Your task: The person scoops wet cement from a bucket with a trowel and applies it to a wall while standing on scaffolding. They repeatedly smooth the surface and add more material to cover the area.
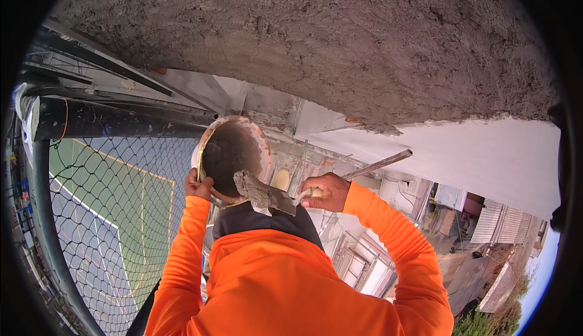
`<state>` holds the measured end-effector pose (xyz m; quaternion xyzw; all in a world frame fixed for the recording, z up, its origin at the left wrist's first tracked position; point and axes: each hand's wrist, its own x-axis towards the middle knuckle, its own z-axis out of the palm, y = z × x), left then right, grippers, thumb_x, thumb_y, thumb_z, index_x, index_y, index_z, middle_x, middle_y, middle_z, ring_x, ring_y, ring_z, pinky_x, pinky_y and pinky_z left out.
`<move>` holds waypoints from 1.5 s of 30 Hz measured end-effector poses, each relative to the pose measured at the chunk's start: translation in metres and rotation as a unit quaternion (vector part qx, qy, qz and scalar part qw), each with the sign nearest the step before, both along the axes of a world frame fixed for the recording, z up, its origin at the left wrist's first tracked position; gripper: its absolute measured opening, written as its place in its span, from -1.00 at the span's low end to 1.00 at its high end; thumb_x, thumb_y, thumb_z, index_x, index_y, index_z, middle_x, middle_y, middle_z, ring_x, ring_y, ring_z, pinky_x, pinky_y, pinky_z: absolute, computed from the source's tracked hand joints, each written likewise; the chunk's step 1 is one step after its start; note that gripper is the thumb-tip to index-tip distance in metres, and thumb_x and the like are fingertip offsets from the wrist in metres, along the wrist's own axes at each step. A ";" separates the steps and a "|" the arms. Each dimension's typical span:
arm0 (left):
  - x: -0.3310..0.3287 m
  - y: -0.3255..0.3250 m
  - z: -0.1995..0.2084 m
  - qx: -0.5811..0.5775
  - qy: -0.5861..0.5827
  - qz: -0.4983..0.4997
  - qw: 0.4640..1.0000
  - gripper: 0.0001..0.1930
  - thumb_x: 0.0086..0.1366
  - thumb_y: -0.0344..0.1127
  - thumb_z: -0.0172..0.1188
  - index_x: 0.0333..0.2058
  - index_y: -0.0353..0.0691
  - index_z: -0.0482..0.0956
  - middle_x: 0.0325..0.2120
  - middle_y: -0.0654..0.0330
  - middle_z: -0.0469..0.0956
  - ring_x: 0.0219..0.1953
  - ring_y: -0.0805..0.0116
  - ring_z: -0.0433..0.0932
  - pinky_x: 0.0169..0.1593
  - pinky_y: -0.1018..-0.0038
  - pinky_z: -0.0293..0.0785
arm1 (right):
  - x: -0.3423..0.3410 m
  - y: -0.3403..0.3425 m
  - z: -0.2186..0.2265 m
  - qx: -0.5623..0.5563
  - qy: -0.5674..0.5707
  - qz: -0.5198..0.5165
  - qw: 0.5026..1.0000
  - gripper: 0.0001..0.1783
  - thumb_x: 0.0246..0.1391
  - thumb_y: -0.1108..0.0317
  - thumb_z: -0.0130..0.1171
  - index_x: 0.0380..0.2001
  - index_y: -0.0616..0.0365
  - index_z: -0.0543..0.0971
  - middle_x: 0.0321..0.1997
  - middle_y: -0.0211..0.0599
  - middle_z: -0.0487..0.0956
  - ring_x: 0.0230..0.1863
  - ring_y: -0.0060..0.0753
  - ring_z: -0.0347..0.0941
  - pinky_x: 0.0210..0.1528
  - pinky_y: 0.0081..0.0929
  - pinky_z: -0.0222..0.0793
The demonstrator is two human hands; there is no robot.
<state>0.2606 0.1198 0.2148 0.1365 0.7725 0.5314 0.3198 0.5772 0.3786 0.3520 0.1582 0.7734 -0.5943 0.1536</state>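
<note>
A round bucket [265,147] with a mortar-smeared, pinkish rim is tipped toward me, and wet grey mortar [228,154] lies inside it. My left hand [198,185] grips the bucket's near left rim. In my right hand [328,192] is a trowel [284,202], held by its pale handle. A lump of grey mortar covers most of the trowel's blade, which sits just off the bucket's near right edge. Above both hands spreads a wall [316,38] coated in rough, damp-looking grey mortar.
A dark horizontal beam [121,119] and chain-link fence [121,214] stand at left, with a marked sports court [97,172] far below. A metal pipe [379,163] juts out beyond my right hand. Bare white wall [486,154] borders the mortar. Corrugated roofs [501,223] lie below right.
</note>
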 end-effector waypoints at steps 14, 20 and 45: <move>0.024 -0.027 0.037 0.028 0.015 0.026 0.999 -0.73 -0.07 -0.53 0.20 -0.60 -0.15 0.23 -0.63 0.40 0.24 -0.56 0.58 0.17 -0.52 0.49 0.16 | 0.054 0.028 0.049 0.134 0.071 -0.342 0.927 -0.75 0.31 0.27 0.20 -0.12 0.23 0.48 -0.41 -0.36 0.55 -0.42 -0.55 0.49 -0.38 -0.53 0.42; 0.026 -0.008 0.074 0.071 0.001 -0.080 0.994 -0.76 -0.02 -0.50 0.22 -0.55 -0.20 0.26 -0.60 0.40 0.27 -0.52 0.57 0.19 -0.47 0.49 0.22 | -0.021 -0.082 -0.018 0.442 -0.180 0.045 0.878 -0.70 0.21 0.29 0.10 -0.03 0.16 0.48 -0.18 -0.06 0.63 -0.14 -0.05 0.64 -0.25 -0.12 0.55; -0.007 -0.073 0.089 0.167 -0.047 -0.096 0.980 -0.87 0.07 -0.55 0.17 -0.35 -0.30 0.50 -0.48 0.38 0.46 -0.44 0.57 0.36 -0.37 0.52 0.37 | -0.086 -0.152 -0.026 0.303 -0.119 -0.106 0.940 -0.58 0.21 0.12 0.17 0.03 0.13 0.47 -0.19 0.11 0.64 -0.05 0.24 0.55 0.00 0.05 0.42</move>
